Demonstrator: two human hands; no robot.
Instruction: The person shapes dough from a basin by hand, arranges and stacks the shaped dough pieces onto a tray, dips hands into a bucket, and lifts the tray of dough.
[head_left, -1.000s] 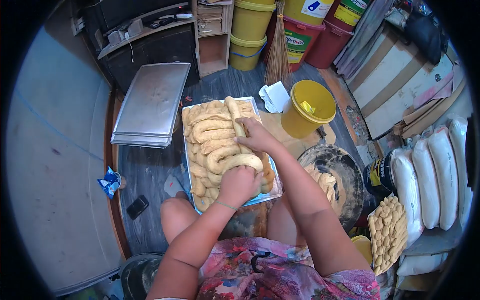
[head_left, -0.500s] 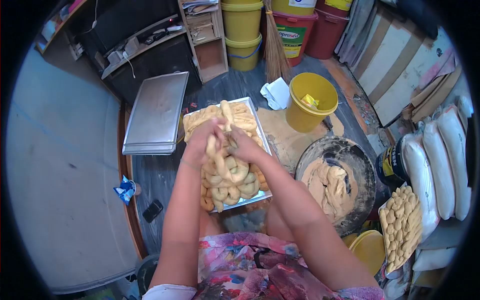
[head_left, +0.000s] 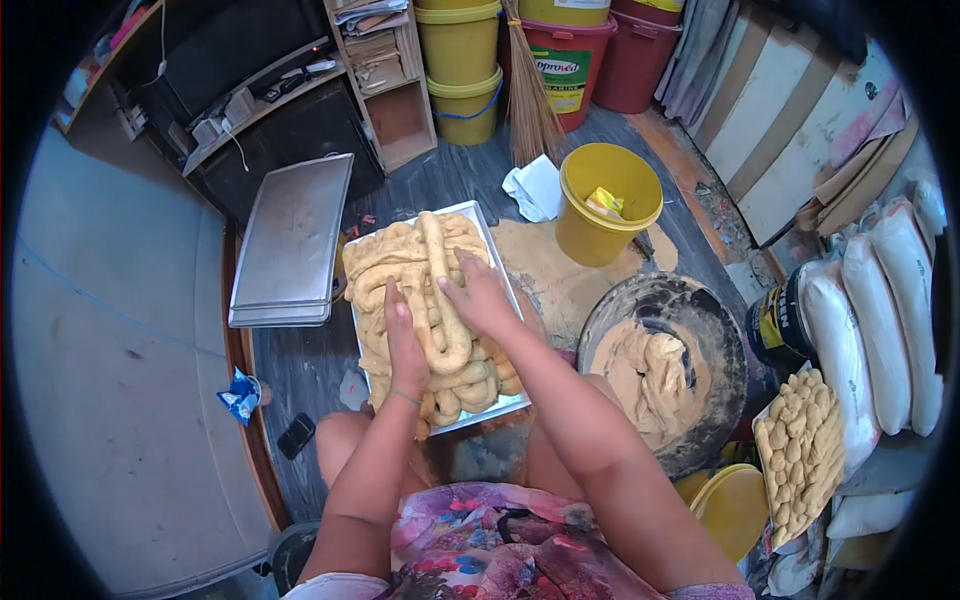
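A long dough rope (head_left: 449, 310), bent in a U with its loop toward me, lies on top of a heap of thick dough strands (head_left: 385, 250). The heap covers most of a shiny metal tray (head_left: 497, 255) in front of my knees. On the left of the rope, my left hand (head_left: 403, 340) is held edgewise with fingers stretched out, touching the dough. My right hand (head_left: 482, 295) rests at the rope's right side, fingers and thumb apart. Neither hand grips anything. Twisted strands show at the tray's near end.
Right of the tray stand a yellow bucket (head_left: 590, 235) and a black basin (head_left: 728, 345) holding dough (head_left: 660, 375). Flat metal trays (head_left: 290, 240) lie to the left. A tray of small dough pieces (head_left: 800, 445) and white sacks (head_left: 880, 310) are far right. A broom (head_left: 530, 100) leans behind.
The dough strand that both hands held up over the heap now lies on it as a U-shaped rope. My hands have come apart and loosened. The view has shifted slightly.
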